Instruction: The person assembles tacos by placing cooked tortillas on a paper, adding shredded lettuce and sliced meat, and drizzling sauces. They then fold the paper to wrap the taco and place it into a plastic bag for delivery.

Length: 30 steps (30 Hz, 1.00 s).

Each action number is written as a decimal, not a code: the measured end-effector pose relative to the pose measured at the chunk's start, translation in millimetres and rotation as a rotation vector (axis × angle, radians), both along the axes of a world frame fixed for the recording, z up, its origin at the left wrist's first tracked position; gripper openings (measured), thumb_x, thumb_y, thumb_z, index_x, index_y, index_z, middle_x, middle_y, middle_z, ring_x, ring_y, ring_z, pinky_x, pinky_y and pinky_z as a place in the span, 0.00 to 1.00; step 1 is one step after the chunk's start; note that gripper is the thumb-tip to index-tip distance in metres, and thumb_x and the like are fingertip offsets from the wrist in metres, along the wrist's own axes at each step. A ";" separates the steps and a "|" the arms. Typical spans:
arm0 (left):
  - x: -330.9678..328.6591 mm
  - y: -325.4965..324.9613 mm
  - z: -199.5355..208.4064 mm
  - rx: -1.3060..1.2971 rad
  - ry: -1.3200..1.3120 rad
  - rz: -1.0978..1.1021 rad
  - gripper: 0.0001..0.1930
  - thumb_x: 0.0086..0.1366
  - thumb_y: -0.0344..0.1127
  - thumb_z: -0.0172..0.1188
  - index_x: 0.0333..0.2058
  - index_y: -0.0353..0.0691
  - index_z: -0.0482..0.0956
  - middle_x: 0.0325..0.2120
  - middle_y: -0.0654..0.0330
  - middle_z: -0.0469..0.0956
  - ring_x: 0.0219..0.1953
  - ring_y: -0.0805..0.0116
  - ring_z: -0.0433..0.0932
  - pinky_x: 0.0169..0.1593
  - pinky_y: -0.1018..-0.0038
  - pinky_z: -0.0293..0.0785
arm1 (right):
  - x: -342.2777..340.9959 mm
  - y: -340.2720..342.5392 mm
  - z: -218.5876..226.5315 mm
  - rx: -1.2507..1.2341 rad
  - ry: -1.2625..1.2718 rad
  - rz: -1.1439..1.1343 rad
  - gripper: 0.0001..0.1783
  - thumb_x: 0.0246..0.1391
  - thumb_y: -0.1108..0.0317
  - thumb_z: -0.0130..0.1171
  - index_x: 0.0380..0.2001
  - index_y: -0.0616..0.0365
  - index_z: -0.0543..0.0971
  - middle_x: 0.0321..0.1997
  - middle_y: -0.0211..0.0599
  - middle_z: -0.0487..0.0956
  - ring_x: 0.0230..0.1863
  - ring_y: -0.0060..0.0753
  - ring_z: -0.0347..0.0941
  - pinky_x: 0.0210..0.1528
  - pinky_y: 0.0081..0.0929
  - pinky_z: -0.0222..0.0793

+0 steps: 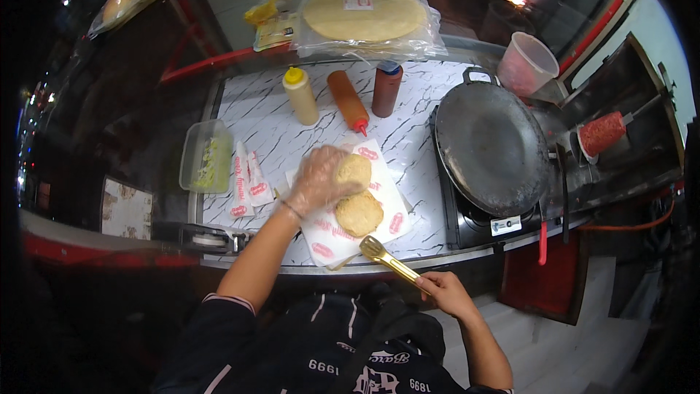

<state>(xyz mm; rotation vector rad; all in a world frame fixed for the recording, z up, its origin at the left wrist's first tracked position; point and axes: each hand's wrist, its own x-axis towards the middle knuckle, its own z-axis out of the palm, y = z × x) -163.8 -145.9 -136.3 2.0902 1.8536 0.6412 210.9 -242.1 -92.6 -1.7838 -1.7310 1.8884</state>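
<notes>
Two round, pale golden bun halves lie on printed white paper (324,237). My left hand (319,179), in a thin clear plastic glove and slightly blurred, grips the upper bun half (355,171) from its left side, thumb along its lower edge. Just below sits the lower bun half (359,214), its face up. Gold-coloured metal tongs (394,263) are in my right hand (445,293), closed around their handle end. The tips of the tongs rest over the paper's lower corner, by the counter's near edge.
Beyond the paper are a cream sauce bottle (301,98), an orange one (348,98) lying down and a dark red one (387,91). Left is a tub of greens (208,157) beside paper sleeves (248,182). A black pan (492,146) covers the stove at right; a red-handled knife (542,241) is near it.
</notes>
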 end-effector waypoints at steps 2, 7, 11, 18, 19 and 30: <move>11.6 -24.8 0.8 -0.045 0.140 -0.008 0.37 0.54 0.55 0.73 0.59 0.43 0.76 0.60 0.50 0.73 0.62 0.49 0.70 0.62 0.53 0.68 | 4.7 5.4 8.1 0.023 -0.021 0.025 0.22 0.66 0.52 0.60 0.46 0.62 0.86 0.22 0.28 0.81 0.21 0.20 0.71 0.26 0.24 0.65; 6.4 -39.4 -17.3 -0.207 0.201 -0.119 0.43 0.50 0.48 0.74 0.66 0.47 0.71 0.65 0.49 0.69 0.67 0.45 0.66 0.64 0.47 0.65 | 19.5 15.1 16.7 0.149 0.003 0.097 0.21 0.66 0.54 0.61 0.45 0.64 0.86 0.22 0.29 0.80 0.24 0.21 0.71 0.28 0.25 0.65; -8.9 -49.2 0.5 -0.073 0.105 -0.094 0.39 0.53 0.42 0.71 0.66 0.46 0.71 0.65 0.50 0.70 0.68 0.49 0.67 0.66 0.53 0.67 | 31.8 14.2 9.0 0.146 0.067 0.047 0.18 0.67 0.58 0.60 0.43 0.65 0.85 0.23 0.29 0.79 0.22 0.17 0.70 0.24 0.22 0.63; -228.6 -54.4 53.2 0.026 -0.108 0.707 0.20 0.69 0.42 0.56 0.52 0.36 0.83 0.49 0.40 0.82 0.50 0.45 0.83 0.58 0.57 0.76 | 29.6 3.2 27.2 0.181 0.190 -0.108 0.17 0.69 0.60 0.58 0.44 0.66 0.84 0.22 0.28 0.78 0.19 0.16 0.68 0.20 0.18 0.60; -284.4 -54.4 33.3 -0.189 0.039 0.725 0.21 0.67 0.42 0.57 0.53 0.37 0.82 0.51 0.41 0.82 0.53 0.44 0.82 0.59 0.58 0.76 | 32.2 6.1 23.8 0.200 0.188 -0.073 0.18 0.70 0.60 0.57 0.45 0.66 0.83 0.22 0.29 0.78 0.18 0.16 0.68 0.20 0.17 0.60; -316.3 -11.9 -19.0 -0.601 0.160 0.538 0.27 0.56 0.33 0.60 0.57 0.45 0.82 0.57 0.42 0.79 0.60 0.45 0.78 0.63 0.60 0.74 | -14.6 -16.1 32.8 0.227 0.213 -0.146 0.18 0.70 0.59 0.56 0.47 0.67 0.82 0.24 0.29 0.78 0.19 0.15 0.68 0.20 0.16 0.60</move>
